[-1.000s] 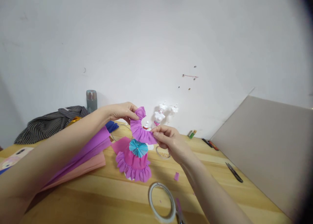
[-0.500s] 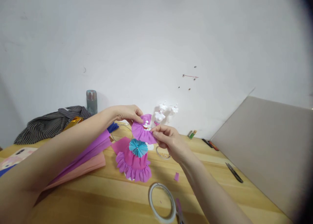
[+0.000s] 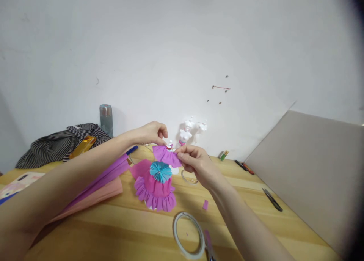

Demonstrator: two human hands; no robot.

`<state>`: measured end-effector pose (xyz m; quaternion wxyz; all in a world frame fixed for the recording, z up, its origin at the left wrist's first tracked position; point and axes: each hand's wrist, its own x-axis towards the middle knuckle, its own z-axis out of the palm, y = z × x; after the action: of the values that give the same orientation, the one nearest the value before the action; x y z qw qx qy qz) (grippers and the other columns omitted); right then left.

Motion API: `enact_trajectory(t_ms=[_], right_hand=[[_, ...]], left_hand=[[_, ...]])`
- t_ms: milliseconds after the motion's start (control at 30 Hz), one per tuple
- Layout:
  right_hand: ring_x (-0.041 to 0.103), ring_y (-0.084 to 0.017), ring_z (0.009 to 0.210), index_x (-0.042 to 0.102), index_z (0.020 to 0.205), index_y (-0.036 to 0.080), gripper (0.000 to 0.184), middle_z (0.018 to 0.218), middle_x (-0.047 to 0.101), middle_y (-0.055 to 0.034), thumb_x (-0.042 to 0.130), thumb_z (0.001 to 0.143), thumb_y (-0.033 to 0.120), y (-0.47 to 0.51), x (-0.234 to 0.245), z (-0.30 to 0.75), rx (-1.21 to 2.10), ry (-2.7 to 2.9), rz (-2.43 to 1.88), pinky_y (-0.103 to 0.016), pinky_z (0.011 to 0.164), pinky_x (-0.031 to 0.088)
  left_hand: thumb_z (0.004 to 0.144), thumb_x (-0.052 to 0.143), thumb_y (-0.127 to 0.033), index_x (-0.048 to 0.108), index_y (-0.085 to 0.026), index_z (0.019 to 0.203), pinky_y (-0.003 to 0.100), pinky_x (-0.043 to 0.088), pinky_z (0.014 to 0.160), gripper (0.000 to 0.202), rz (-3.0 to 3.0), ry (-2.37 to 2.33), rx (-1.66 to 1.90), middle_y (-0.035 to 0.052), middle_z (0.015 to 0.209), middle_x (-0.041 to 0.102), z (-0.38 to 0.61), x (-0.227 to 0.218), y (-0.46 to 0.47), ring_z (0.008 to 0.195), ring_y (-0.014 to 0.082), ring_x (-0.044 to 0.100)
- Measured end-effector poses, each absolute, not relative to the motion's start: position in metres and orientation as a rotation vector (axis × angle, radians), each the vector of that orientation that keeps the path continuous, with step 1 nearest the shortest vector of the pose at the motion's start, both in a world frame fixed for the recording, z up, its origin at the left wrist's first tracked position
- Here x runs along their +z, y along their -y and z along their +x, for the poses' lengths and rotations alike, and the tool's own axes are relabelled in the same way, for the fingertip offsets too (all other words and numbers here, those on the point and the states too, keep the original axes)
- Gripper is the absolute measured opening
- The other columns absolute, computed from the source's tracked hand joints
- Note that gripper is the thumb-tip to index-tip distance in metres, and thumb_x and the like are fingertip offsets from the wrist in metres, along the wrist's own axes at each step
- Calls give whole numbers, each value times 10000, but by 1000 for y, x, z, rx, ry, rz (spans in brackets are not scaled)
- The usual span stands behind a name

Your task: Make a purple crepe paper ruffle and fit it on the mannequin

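Note:
A small paper dress (image 3: 156,187) stands on the wooden table (image 3: 119,230), pink with a purple ruffled hem and a teal pleated fan at its top. Just above it hangs a purple ruffled crepe strip (image 3: 166,155). My right hand (image 3: 196,163) pinches the strip's right end. My left hand (image 3: 150,132) is at the strip's far left end with fingers curled, touching its top edge. A small white doll form (image 3: 170,145) peeks out behind the strip.
Purple and peach crepe sheets (image 3: 96,185) lie at the left. A tape ring (image 3: 188,235) and scissors (image 3: 209,246) lie in front. Behind are white figures (image 3: 186,132), a flask (image 3: 106,119), striped cloth (image 3: 54,143), snips (image 3: 272,199) and a grey board (image 3: 309,166).
The purple strip, held up in an arc a second ago, has been lowered and flattened over the dress top. My left hand has loosened at its far end.

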<state>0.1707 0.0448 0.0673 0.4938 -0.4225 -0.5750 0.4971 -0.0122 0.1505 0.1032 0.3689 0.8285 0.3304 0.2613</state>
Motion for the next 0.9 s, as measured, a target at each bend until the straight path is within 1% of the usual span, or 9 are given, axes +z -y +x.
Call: enact_trajectory(t_ms=[67, 133, 233, 333, 400, 467, 567, 700, 900], right_hand=[[258, -41, 426, 630, 665, 159, 273, 490, 413, 75, 776, 630, 386, -45, 67, 171, 1205, 1394, -1021, -244, 446, 119], [258, -40, 425, 627, 663, 160, 274, 492, 413, 75, 779, 633, 386, -45, 67, 171, 1205, 1393, -1016, -245, 446, 121], [254, -39, 427, 638, 677, 156, 278, 492, 410, 78, 784, 630, 388, -45, 68, 171, 1209, 1387, -1019, -244, 446, 122], [254, -40, 433, 646, 684, 152, 289, 491, 405, 81, 788, 622, 396, -45, 68, 171, 1212, 1383, -1027, -241, 446, 124], [252, -40, 435, 643, 676, 152, 295, 489, 400, 83, 791, 618, 401, -45, 68, 171, 1218, 1384, -1026, -240, 447, 124], [246, -39, 433, 643, 674, 152, 297, 485, 393, 87, 793, 615, 401, -45, 68, 170, 1222, 1383, -1022, -240, 446, 121], [243, -39, 430, 648, 678, 151, 289, 483, 393, 88, 791, 616, 394, -44, 69, 170, 1218, 1384, -1024, -242, 443, 119], [250, -41, 429, 653, 686, 148, 275, 487, 404, 84, 779, 629, 386, -44, 70, 170, 1209, 1403, -1037, -246, 445, 121], [255, -38, 426, 626, 665, 154, 282, 489, 405, 85, 783, 628, 385, -44, 69, 170, 1207, 1397, -1032, -246, 444, 118]], left_hand=[[579, 697, -137, 655, -131, 650, 203, 354, 501, 83, 2153, -829, 681, -36, 556, 566, -14, 104, -148, 527, 89, 479], [598, 662, -125, 670, -126, 639, 211, 378, 537, 42, 2171, -817, 708, -16, 577, 605, -16, 107, -145, 562, 100, 508], [647, 632, -155, 691, -123, 678, 220, 396, 581, 74, 2179, -836, 810, -5, 616, 631, -21, 111, -138, 601, 108, 526], [709, 627, -257, 693, -121, 678, 229, 370, 554, 155, 2185, -888, 876, -12, 575, 595, -25, 113, -126, 572, 109, 497], [707, 650, -307, 707, -118, 683, 235, 378, 551, 199, 2179, -934, 841, -3, 580, 610, -27, 112, -117, 575, 118, 511], [686, 679, -306, 724, -118, 707, 240, 414, 575, 194, 2138, -943, 798, 22, 634, 659, -27, 110, -111, 618, 135, 556], [636, 715, -242, 727, -119, 724, 237, 436, 582, 152, 2070, -928, 757, 39, 683, 692, -24, 105, -108, 633, 136, 582], [599, 717, -182, 707, -119, 684, 232, 432, 571, 107, 2048, -902, 718, 22, 650, 674, -21, 105, -110, 604, 125, 572], [649, 693, -227, 727, -122, 708, 241, 442, 604, 126, 2110, -858, 713, 33, 675, 694, -26, 110, -113, 633, 130, 585]])
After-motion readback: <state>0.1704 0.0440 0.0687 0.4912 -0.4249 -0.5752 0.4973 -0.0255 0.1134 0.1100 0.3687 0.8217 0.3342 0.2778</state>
